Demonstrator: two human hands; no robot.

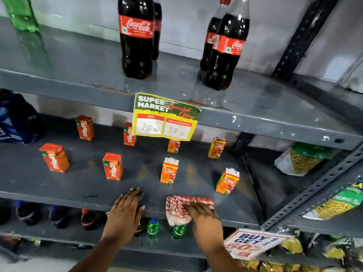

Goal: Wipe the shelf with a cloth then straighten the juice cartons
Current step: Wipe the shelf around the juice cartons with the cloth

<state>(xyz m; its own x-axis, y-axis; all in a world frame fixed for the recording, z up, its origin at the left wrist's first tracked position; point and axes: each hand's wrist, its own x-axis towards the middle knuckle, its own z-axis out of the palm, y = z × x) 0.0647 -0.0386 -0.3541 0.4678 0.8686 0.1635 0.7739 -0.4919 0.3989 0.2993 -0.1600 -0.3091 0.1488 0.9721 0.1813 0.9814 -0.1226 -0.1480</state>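
Head view, nearest first: both hands rest at the front edge of the middle shelf [59,185]. The left hand [125,211] lies flat and open on the metal, palm down, grasping nothing. The right hand [204,214] presses down on the red-and-white checked cloth [180,207], fingers spread over it; part of the cloth hangs past the shelf lip. Beyond the hands, the juice cartons stand upright in two loose rows running left to right, well apart from one another and turned at slightly different angles. The closest are a Real carton [169,170] just beyond the cloth and another Real carton [227,181] off to the right; the Maaza cartons [112,166] stand to the left, nearer the left hand. So the unwiped run of shelf lies ahead and to the left of the cloth, along the shelf's long axis, and the right hand would probably have to sweep leftward, threading between cartons.
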